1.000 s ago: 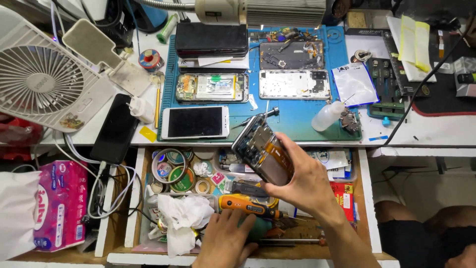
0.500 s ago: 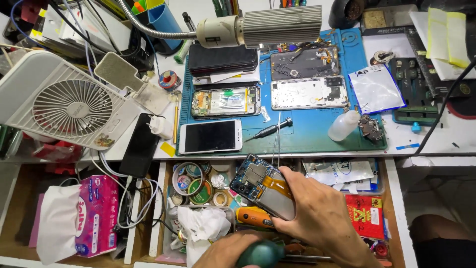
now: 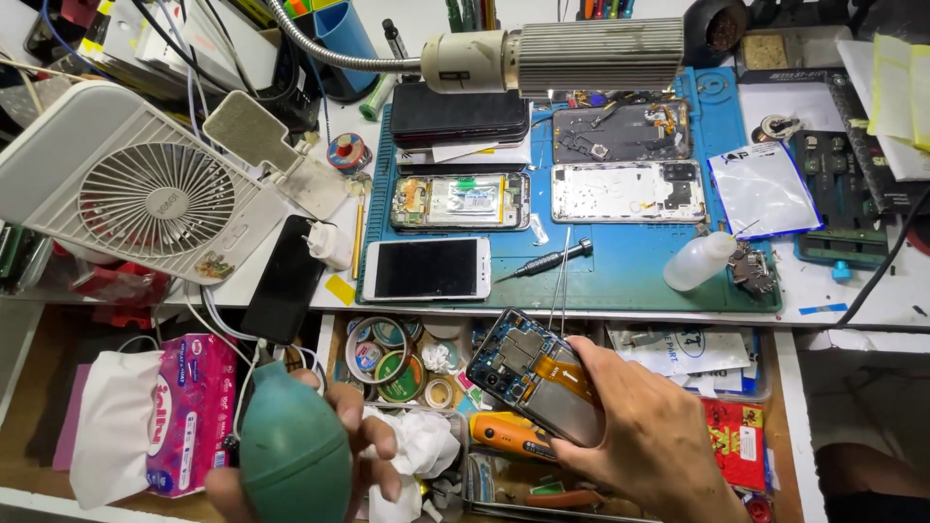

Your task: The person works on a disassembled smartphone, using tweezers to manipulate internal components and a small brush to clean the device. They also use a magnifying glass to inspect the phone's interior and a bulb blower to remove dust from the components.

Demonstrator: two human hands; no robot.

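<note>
Two hands busy: left hand [image 3: 300,465] fingers curled around green rubber air blower [image 3: 294,455]; right hand [image 3: 649,441] clasps opened phone [image 3: 538,387] above drawer [image 3: 329,339].

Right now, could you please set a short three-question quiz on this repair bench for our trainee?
1. True or false: the right hand holds an opened phone with its circuit board showing.
2. What does the left hand hold? A) an orange screwdriver B) a green rubber air-blower bulb C) a white bottle
3. Fill in: the white phone lies screen-up on the blue ____.

Key:
1. True.
2. B, the green rubber air-blower bulb; the orange screwdriver lies in the drawer, and the white bottle lies on the mat.
3. Mat.
</note>
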